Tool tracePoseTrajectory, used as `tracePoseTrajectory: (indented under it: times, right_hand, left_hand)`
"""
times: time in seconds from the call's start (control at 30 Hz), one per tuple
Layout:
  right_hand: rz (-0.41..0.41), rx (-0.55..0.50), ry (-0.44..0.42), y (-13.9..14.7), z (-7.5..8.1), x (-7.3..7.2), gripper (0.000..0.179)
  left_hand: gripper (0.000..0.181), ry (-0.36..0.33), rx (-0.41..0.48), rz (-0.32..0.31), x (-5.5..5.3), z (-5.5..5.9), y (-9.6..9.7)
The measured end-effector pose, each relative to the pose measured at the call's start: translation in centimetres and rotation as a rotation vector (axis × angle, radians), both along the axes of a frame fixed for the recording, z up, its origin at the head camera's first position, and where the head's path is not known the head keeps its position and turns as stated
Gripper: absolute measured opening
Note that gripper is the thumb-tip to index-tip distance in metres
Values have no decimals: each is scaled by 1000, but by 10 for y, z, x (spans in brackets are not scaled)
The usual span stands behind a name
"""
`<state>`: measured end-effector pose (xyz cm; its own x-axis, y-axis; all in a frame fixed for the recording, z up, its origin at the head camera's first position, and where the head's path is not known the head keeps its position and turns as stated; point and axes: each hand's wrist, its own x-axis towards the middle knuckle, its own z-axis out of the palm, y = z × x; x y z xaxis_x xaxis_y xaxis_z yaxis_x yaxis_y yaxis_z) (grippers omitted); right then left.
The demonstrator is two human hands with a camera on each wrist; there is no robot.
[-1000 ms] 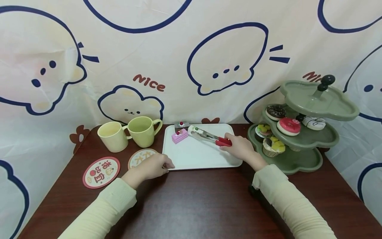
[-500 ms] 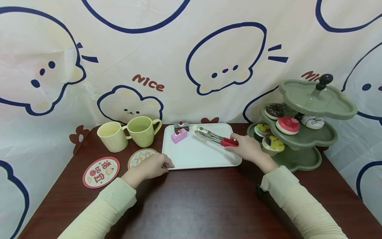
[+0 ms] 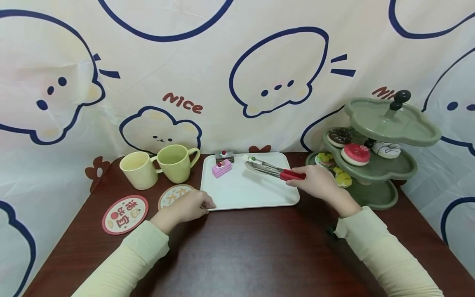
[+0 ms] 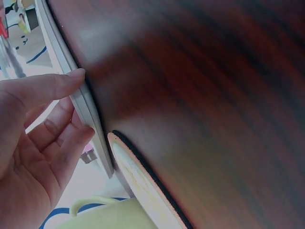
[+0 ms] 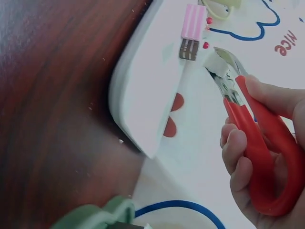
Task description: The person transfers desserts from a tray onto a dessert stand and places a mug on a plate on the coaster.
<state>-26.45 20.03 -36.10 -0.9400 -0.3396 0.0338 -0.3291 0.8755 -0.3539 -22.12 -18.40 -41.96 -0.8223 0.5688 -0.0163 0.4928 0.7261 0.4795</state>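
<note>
My right hand (image 3: pixel 316 180) holds red-handled metal tongs (image 3: pixel 293 175) over the white tray (image 3: pixel 248 194). Between the tong tips is a small white piece of cake (image 5: pixel 217 64), with a green dot on top in the head view. To its left on the tray sit a pink striped cake slice (image 3: pixel 222 168) and a dark chocolate one (image 3: pixel 224 156), both topped with red berries. At the tray's near left corner, my left hand (image 3: pixel 190 205) holds the rim with thumb and fingertips, seen closely in the left wrist view.
Two mugs, one pale yellow (image 3: pixel 138 171) and one green (image 3: pixel 173 165), stand at the back left. Before them lie a red-edged coaster (image 3: pixel 125 214) and an orange-edged coaster (image 3: pixel 170 196). A green tiered stand (image 3: pixel 393 165) with doughnuts and cupcakes rises on the right.
My right hand has drawn the tongs to the right, and the white cake piece has shifted with them, farther from the other slices. The left hand stays at the tray corner.
</note>
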Motion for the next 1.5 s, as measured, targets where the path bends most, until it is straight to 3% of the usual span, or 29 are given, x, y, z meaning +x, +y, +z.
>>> tracePoseTrajectory:
  times: [0.23, 0.67, 0.9, 1.23, 1.5]
  right_hand:
    - [-14, 5, -11, 10, 16, 9, 57]
    - [-50, 37, 44, 38, 54, 28, 66]
    - [-66, 86, 127, 58, 82, 36, 67]
    - [-181, 129, 149, 88, 113, 44, 78]
    - [-285, 144, 234, 107, 134, 55, 78]
  left_hand:
    - [21, -3, -6, 4, -1, 0, 0]
    - [22, -3, 12, -8, 0, 0, 0]
    - [23, -23, 12, 4, -1, 1, 0]
    - [22, -24, 9, -2, -2, -1, 0]
    - [21, -3, 14, -8, -1, -1, -1]
